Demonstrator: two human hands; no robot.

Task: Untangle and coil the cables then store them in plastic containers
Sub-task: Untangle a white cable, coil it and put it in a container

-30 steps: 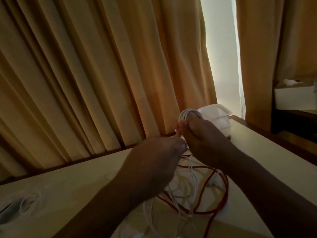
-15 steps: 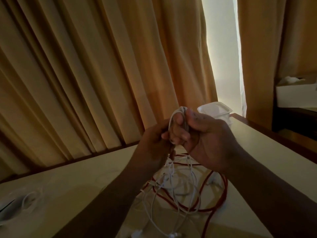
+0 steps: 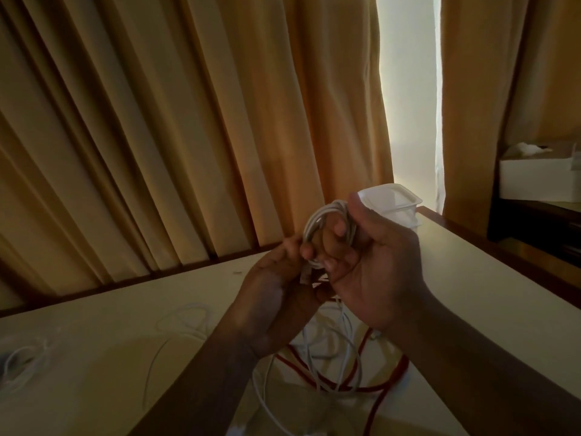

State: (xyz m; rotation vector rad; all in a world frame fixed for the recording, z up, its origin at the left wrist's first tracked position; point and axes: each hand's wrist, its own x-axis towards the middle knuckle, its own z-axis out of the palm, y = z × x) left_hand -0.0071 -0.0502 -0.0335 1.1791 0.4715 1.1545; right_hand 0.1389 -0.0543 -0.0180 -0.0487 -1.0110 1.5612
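Note:
My right hand [image 3: 374, 265] grips a small coil of white cable [image 3: 317, 220] wound round its fingers, raised above the table. My left hand [image 3: 276, 287] pinches the loose end of that cable just below the coil. Under both hands lies a tangle of white cables [image 3: 330, 354] mixed with a red cable [image 3: 386, 382] on the cream table [image 3: 110, 341]. Stacked clear plastic containers [image 3: 393, 199] stand at the table's far right corner, behind my right hand.
Another plastic container with a white cable in it [image 3: 19, 366] sits at the table's left edge. Orange curtains [image 3: 188, 121] hang close behind the table. A white box [image 3: 540, 180] rests on a dark shelf at the right.
Both hands have risen from the table with the coil. The coil has turned from facing away to face me, and my left hand has come in under it to the cable end.

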